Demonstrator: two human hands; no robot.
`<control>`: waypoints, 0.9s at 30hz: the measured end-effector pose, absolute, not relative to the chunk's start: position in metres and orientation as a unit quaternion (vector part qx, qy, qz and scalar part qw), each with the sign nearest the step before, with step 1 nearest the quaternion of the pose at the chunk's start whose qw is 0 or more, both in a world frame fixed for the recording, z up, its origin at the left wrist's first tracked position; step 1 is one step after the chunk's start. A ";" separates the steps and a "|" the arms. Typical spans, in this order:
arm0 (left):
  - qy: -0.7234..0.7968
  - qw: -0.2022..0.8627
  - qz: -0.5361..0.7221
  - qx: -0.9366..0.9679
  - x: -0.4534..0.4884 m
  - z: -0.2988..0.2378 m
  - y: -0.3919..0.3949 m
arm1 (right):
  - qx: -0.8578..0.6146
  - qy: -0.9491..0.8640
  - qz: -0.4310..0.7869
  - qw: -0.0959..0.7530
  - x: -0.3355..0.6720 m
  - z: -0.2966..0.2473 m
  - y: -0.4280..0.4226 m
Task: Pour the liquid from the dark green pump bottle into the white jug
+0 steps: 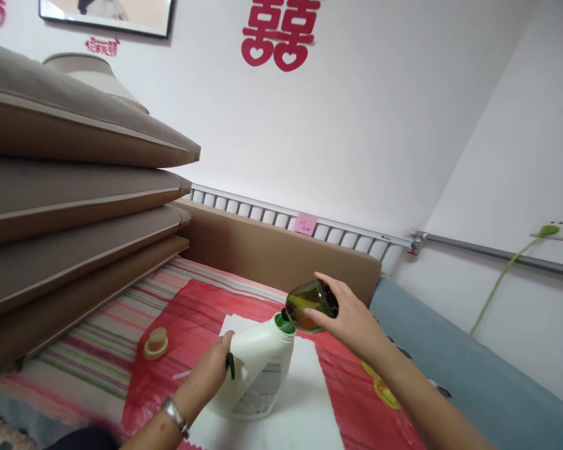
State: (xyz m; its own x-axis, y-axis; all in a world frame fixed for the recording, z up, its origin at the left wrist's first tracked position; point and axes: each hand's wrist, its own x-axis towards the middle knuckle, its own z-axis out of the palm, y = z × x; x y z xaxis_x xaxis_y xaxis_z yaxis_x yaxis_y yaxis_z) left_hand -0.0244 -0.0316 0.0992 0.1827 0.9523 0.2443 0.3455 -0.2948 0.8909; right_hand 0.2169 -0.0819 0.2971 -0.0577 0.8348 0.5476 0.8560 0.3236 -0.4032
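My right hand (351,319) is closed around a dark green glass bottle (309,303), tipped so that its mouth meets the green opening of a white plastic jug (263,369). My left hand (211,372) grips the jug by its handle side and holds it tilted. The jug rests on a white cloth (304,406) spread over a red sheet (192,319). A small tan cap (156,343) lies on the red sheet to the left of the jug.
Several brown cushions (65,206) are stacked at the left. A brown board (272,250) and a white radiator (338,231) stand behind. A blue-grey surface (450,369) runs along the right, under a green cable (502,275) plugged into the wall.
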 end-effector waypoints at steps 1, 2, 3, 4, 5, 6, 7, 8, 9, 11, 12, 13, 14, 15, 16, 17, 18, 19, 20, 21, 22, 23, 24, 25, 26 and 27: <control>0.475 0.348 0.427 0.686 -0.025 0.098 -0.030 | -0.578 -0.699 0.043 0.420 0.221 0.293 -0.079; 0.473 0.338 0.427 0.693 -0.026 0.096 -0.029 | -0.571 -0.660 0.107 0.477 0.226 0.289 -0.077; 0.468 0.328 0.429 0.700 -0.027 0.094 -0.028 | -0.560 -0.616 0.169 0.528 0.230 0.283 -0.075; 0.463 0.324 0.432 0.703 -0.028 0.092 -0.027 | -0.547 -0.572 0.223 0.568 0.234 0.276 -0.075; 0.458 0.323 0.436 0.705 -0.028 0.089 -0.026 | -0.537 -0.534 0.265 0.597 0.237 0.268 -0.075; 0.452 0.325 0.439 0.705 -0.029 0.087 -0.025 | -0.529 -0.504 0.296 0.615 0.240 0.259 -0.077; 0.446 0.329 0.443 0.704 -0.029 0.085 -0.024 | -0.524 -0.479 0.322 0.626 0.242 0.249 -0.080; 0.441 0.335 0.448 0.702 -0.030 0.083 -0.023 | -0.518 -0.450 0.355 0.635 0.243 0.237 -0.084; 0.437 0.344 0.451 0.698 -0.031 0.082 -0.023 | -0.511 -0.423 0.387 0.641 0.245 0.223 -0.088; 0.426 0.367 0.453 0.691 -0.033 0.080 -0.022 | -0.493 -0.361 0.459 0.645 0.246 0.192 -0.099; 0.423 0.379 0.453 0.687 -0.035 0.081 -0.021 | -0.475 -0.321 0.501 0.649 0.246 0.176 -0.105; 0.421 0.390 0.453 0.683 -0.036 0.081 -0.021 | -0.440 -0.254 0.564 0.650 0.245 0.159 -0.111; 0.420 0.399 0.458 0.675 -0.039 0.081 -0.020 | -0.410 -0.193 0.615 0.645 0.243 0.143 -0.116; 0.421 0.404 0.468 0.664 -0.041 0.081 -0.019 | -0.391 -0.141 0.654 0.633 0.241 0.128 -0.121; 0.423 0.407 0.479 0.652 -0.044 0.081 -0.018 | -0.378 -0.100 0.685 0.615 0.238 0.115 -0.127; 0.426 0.407 0.491 0.641 -0.047 0.081 -0.017 | -0.377 -0.078 0.703 0.598 0.234 0.105 -0.132; 0.430 0.407 0.500 0.632 -0.051 0.081 -0.016 | -0.378 -0.071 0.717 0.581 0.230 0.098 -0.137; 0.435 0.408 0.505 0.624 -0.054 0.083 -0.016 | -0.379 -0.074 0.728 0.567 0.225 0.093 -0.142; 0.442 0.408 0.507 0.618 -0.059 0.086 -0.017 | -0.380 -0.081 0.736 0.555 0.220 0.090 -0.146; 0.450 0.405 0.506 0.615 -0.063 0.091 -0.018 | -0.381 -0.089 0.740 0.547 0.215 0.089 -0.150; 0.455 0.404 0.511 0.608 -0.067 0.098 -0.022 | -0.384 -0.092 0.744 0.539 0.211 0.090 -0.153; 0.453 0.407 0.524 0.596 -0.071 0.108 -0.028 | -0.389 -0.091 0.745 0.534 0.206 0.090 -0.155; 0.444 0.412 0.542 0.582 -0.074 0.121 -0.035 | -0.394 -0.089 0.746 0.529 0.202 0.090 -0.157; 0.419 0.436 0.575 0.551 -0.076 0.134 -0.044 | -0.401 -0.086 0.745 0.526 0.198 0.089 -0.157; 0.379 0.469 0.609 0.515 -0.078 0.149 -0.054 | -0.406 -0.086 0.745 0.522 0.195 0.088 -0.157; 0.337 0.504 0.632 0.482 -0.077 0.162 -0.064 | -0.411 -0.085 0.745 0.518 0.191 0.086 -0.157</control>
